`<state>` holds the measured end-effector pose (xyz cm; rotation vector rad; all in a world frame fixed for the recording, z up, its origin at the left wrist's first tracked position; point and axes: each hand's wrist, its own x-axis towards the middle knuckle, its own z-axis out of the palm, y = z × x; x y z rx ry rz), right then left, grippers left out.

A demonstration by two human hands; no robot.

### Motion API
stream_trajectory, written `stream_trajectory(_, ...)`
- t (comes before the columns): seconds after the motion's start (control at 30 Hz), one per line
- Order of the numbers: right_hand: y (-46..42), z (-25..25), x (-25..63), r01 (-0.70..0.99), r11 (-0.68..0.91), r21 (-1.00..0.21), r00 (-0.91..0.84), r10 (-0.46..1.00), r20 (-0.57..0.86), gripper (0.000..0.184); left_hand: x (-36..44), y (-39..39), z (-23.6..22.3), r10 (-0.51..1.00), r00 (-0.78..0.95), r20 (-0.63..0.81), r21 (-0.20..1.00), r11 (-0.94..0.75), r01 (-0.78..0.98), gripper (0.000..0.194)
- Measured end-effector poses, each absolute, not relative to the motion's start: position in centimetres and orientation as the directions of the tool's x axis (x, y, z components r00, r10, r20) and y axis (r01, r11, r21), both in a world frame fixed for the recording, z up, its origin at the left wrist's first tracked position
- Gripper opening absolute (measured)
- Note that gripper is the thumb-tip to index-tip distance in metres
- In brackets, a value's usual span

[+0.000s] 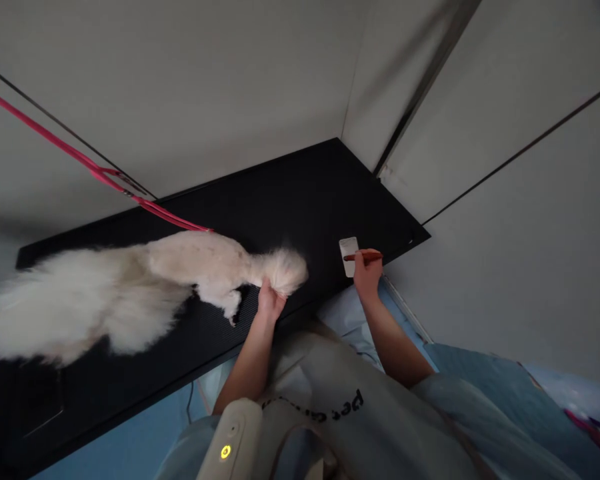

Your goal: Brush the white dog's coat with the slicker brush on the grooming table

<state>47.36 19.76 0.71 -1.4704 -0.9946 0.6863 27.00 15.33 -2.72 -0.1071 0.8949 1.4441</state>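
A white fluffy dog [195, 257] lies or stands along a black table, with closely clipped fur over its middle and long fluffy fur at the left. My left hand [271, 301] is closed around the underside of its rounded, fluffy right end, which looks like the head. A clipped leg [227, 301] hangs to the left of that hand. Farther right, my right hand [368, 272] grips the reddish-brown handle of a slicker brush [349, 248], whose pale rectangular head is over the table, apart from the dog. The finger contact beneath the fur is hidden.
The black grooming table [300, 187] has a ribbed top and meets grey walls at its far side. From the upper left, a pink lead [80, 157] runs down to the dog's back. A pale device with a yellow light [233, 437] is close below.
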Motion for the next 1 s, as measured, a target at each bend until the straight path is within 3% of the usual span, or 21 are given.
stream_trajectory(0.07, 18.7, 1.2, 46.7, 0.162, 0.089, -0.983, 0.383, 0.912, 0.146, 0.018, 27.8, 15.5, -2.7, 0.827, -0.084, -0.556, 0.443, 0.209, -0.872, 0.033)
stream_trajectory(0.17, 17.6, 1.0, 44.3, 0.054, 0.038, -0.998, -0.021, 0.999, 0.037, 0.019, 28.4, 15.4, -2.6, 0.823, -0.025, -0.568, 0.407, 0.254, -0.878, 0.033)
stream_trajectory(0.23, 18.0, 0.7, 44.0, 0.075, -0.025, -0.997, 0.101, 0.995, -0.017, 0.02, 28.4, 15.1, -2.5, 0.798, -0.033, -0.602, 0.39, 0.258, -0.884, 0.031)
stream_trajectory(0.33, 18.6, 0.8, 45.0, 0.116, 0.013, -0.993, 0.389, 0.919, 0.057, 0.022, 28.2, 14.6, -2.6, 0.76, -0.077, -0.645, 0.387, 0.239, -0.891, 0.028)
stream_trajectory(0.37, 18.5, 0.9, 45.1, 0.111, 0.043, -0.993, 0.388, 0.918, 0.083, 0.021, 28.3, 14.5, -2.7, 0.754, -0.077, -0.652, 0.385, 0.242, -0.89, 0.028)
stream_trajectory(0.43, 17.9, 1.0, 44.6, 0.07, 0.069, -0.995, 0.218, 0.973, 0.082, 0.02, 28.5, 14.5, -2.8, 0.758, -0.026, -0.652, 0.371, 0.288, -0.883, 0.031)
stream_trajectory(0.53, 17.7, 0.8, 44.1, 0.047, -0.014, -0.999, 0.0, 1.0, -0.014, 0.019, 28.6, 14.4, -2.8, 0.755, 0.037, -0.655, 0.361, 0.355, -0.863, 0.039)
stream_trajectory(0.6, 18.4, 0.6, 44.9, 0.071, -0.039, -0.997, 0.163, 0.986, -0.026, 0.02, 28.4, 14.3, -2.8, 0.747, 0.005, -0.665, 0.364, 0.33, -0.871, 0.041)
stream_trajectory(0.7, 19.1, 0.7, 46.5, 0.102, 0.021, -0.995, 0.427, 0.902, 0.063, 0.019, 28.3, 14.1, -3.1, 0.751, -0.019, -0.66, 0.36, 0.295, -0.885, 0.04)
stream_trajectory(0.73, 18.8, 0.7, 46.6, 0.105, 0.047, -0.993, 0.425, 0.901, 0.088, 0.019, 28.4, 14.0, -3.3, 0.758, -0.004, -0.652, 0.355, 0.301, -0.885, 0.04)
stream_trajectory(0.8, 17.9, 0.7, 45.9, 0.087, 0.062, -0.994, 0.255, 0.963, 0.083, 0.018, 28.7, 14.1, -3.6, 0.77, 0.039, -0.637, 0.346, 0.33, -0.878, 0.041)
stream_trajectory(0.9, 16.7, 0.0, 44.3, 0.038, -0.03, -0.999, 0.009, 1.0, -0.029, 0.02, 29.0, 14.1, -3.8, 0.774, 0.047, -0.631, 0.357, 0.344, -0.868, 0.044)
stream_trajectory(1.0, 17.3, -1.3, 44.1, -0.024, -0.076, -0.997, 0.133, 0.988, -0.079, 0.024, 28.8, 14.0, -3.8, 0.771, 0.047, -0.635, 0.347, 0.339, -0.874, 0.048)
